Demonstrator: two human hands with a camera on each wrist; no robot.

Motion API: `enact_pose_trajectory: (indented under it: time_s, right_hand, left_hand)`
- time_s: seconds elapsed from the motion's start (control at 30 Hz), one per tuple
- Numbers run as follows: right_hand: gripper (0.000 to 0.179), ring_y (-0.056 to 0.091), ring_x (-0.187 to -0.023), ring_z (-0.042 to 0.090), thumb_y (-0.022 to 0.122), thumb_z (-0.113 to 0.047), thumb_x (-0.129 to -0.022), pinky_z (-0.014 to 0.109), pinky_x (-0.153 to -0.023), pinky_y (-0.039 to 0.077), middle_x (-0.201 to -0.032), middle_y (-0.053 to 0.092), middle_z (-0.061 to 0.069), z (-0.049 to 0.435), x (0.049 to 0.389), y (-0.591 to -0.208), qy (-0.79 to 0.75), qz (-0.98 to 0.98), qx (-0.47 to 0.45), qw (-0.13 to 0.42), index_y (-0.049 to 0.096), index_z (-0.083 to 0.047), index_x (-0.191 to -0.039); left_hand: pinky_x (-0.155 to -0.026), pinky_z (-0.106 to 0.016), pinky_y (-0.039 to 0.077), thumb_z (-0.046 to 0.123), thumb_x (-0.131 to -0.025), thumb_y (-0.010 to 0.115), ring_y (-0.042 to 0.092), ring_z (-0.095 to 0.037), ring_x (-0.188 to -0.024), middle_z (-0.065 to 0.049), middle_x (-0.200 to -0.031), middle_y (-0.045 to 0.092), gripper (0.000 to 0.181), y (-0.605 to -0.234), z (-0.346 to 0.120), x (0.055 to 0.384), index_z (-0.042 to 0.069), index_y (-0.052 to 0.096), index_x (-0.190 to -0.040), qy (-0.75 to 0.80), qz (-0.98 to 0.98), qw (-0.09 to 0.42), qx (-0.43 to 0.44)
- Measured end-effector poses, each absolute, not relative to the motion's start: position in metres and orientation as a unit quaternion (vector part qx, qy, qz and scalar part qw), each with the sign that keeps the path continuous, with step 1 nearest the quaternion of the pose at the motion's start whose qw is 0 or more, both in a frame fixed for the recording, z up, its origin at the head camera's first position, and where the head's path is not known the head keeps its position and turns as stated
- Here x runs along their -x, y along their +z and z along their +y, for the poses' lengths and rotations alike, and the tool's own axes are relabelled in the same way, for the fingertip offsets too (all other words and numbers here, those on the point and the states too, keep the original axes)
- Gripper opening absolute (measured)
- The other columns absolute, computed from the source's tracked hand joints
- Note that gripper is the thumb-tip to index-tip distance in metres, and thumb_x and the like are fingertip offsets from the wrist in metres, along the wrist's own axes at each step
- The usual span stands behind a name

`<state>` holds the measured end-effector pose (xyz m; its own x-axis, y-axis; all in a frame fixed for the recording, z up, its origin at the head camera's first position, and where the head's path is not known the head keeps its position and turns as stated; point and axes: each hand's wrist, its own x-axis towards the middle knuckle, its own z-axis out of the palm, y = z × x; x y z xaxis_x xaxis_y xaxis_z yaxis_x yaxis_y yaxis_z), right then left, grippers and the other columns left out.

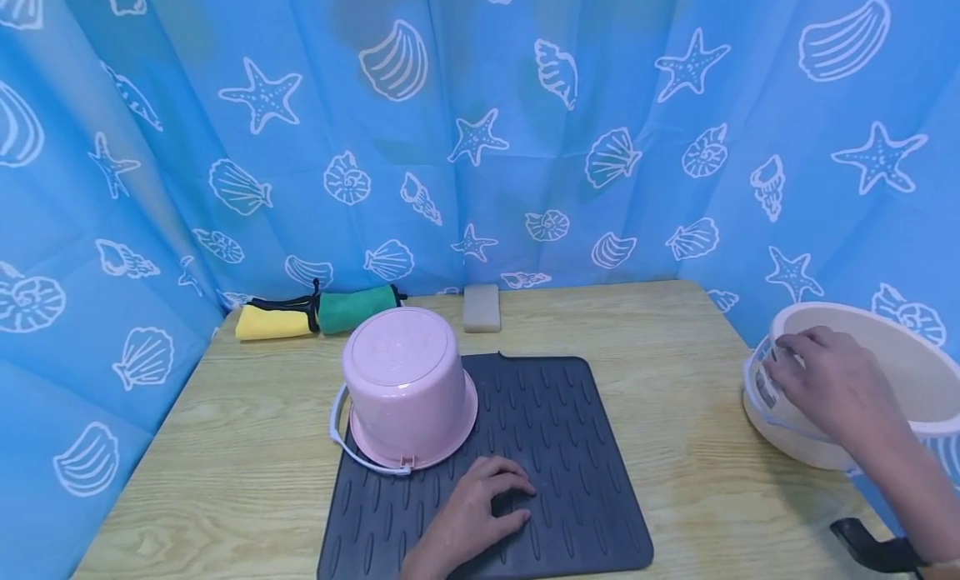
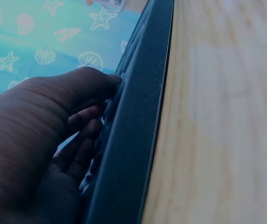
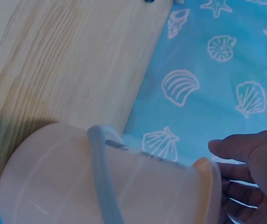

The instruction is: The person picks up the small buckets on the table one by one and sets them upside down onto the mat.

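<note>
My left hand (image 1: 480, 513) rests on the dark ribbed mat (image 1: 600, 488), its fingers loosely bent and nothing in them. In the left wrist view, its thumb (image 2: 96, 81) and fingertips lie right at the ribbed surface. Upside down on the mat's far left part stands a pink bucket (image 1: 405, 388), its pale handle (image 1: 337, 422) hanging down on the left. Over at the right, my right hand (image 1: 832, 384) hovers at the mouth of a white bucket (image 1: 780, 438). The right wrist view shows that hand's thumb apart from the rim (image 3: 210, 191), its other fingers partly hidden behind it.
At the back of the wooden table (image 1: 712, 497) lie a yellow roll (image 1: 273, 322) and a green roll (image 1: 356, 310) with black trim. A grey block (image 1: 482, 308) sits beside them. Blue shell-print curtain (image 1: 525, 147) hangs behind. A black curved piece (image 1: 873, 548) shows by my right wrist.
</note>
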<state>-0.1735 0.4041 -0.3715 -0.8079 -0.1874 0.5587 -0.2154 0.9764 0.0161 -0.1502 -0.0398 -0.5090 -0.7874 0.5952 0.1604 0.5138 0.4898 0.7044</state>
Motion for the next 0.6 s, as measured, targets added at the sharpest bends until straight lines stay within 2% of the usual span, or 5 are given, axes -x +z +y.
enact_pose_trajectory:
  time_s: [0.2, 0.3, 0.4, 0.47, 0.6]
  right_hand:
    - [0.032, 0.055, -0.071, 0.039, 0.078, -0.012, -0.079, 0.051, -0.058, 0.044, -0.079, 0.059, 0.025, 0.4136, 0.1751, -0.375, 0.017, -0.973, -0.042, 0.227, 0.066, 0.013, -0.095]
    - [0.027, 0.046, -0.057, 0.029, 0.074, -0.015, -0.082, 0.041, -0.05, 0.037, -0.061, 0.05, 0.012, 0.4137, 0.1739, -0.3733, 0.02, -0.98, -0.02, 0.197, 0.061, 0.006, -0.071]
    - [0.035, 0.035, -0.05, 0.02, 0.069, -0.013, -0.083, 0.033, -0.046, 0.028, -0.052, 0.038, 0.0, 0.4124, 0.1722, -0.3716, 0.042, -0.985, 0.007, 0.168, 0.048, -0.01, -0.056]
    - [0.035, 0.035, -0.048, 0.019, 0.065, -0.009, -0.082, 0.033, -0.045, 0.027, -0.051, 0.037, 0.0, 0.4114, 0.1709, -0.3713, 0.059, -0.986, 0.024, 0.155, 0.042, -0.013, -0.055]
    - [0.027, 0.037, -0.049, 0.02, 0.064, -0.006, -0.08, 0.032, -0.044, 0.029, -0.053, 0.041, 0.002, 0.4109, 0.1679, -0.3704, 0.082, -0.986, 0.036, 0.139, 0.048, -0.009, -0.058]
  left_hand:
    - [-0.099, -0.034, 0.047, 0.024, -0.09, 0.076, 0.05, -0.007, -0.113, 0.016, -0.119, 0.059, 0.019, -0.5107, -0.0413, 0.1501, 0.027, 0.074, -0.109, 0.394, 0.858, 0.057, -0.323]
    - [-0.099, -0.033, 0.047, 0.024, -0.09, 0.076, 0.05, -0.006, -0.113, 0.017, -0.119, 0.059, 0.019, -0.5117, -0.0413, 0.1499, 0.027, 0.074, -0.109, 0.394, 0.859, 0.058, -0.323]
    - [-0.098, -0.033, 0.047, 0.025, -0.091, 0.075, 0.05, -0.006, -0.112, 0.017, -0.119, 0.058, 0.019, -0.5126, -0.0407, 0.1494, 0.027, 0.074, -0.109, 0.395, 0.858, 0.061, -0.322]
    - [-0.098, -0.033, 0.047, 0.026, -0.091, 0.075, 0.05, -0.006, -0.113, 0.017, -0.119, 0.058, 0.019, -0.513, -0.0401, 0.1489, 0.027, 0.073, -0.11, 0.395, 0.857, 0.062, -0.324]
    - [-0.098, -0.033, 0.047, 0.026, -0.091, 0.075, 0.05, -0.006, -0.113, 0.017, -0.119, 0.058, 0.019, -0.513, -0.0398, 0.1483, 0.027, 0.074, -0.11, 0.394, 0.857, 0.06, -0.326]
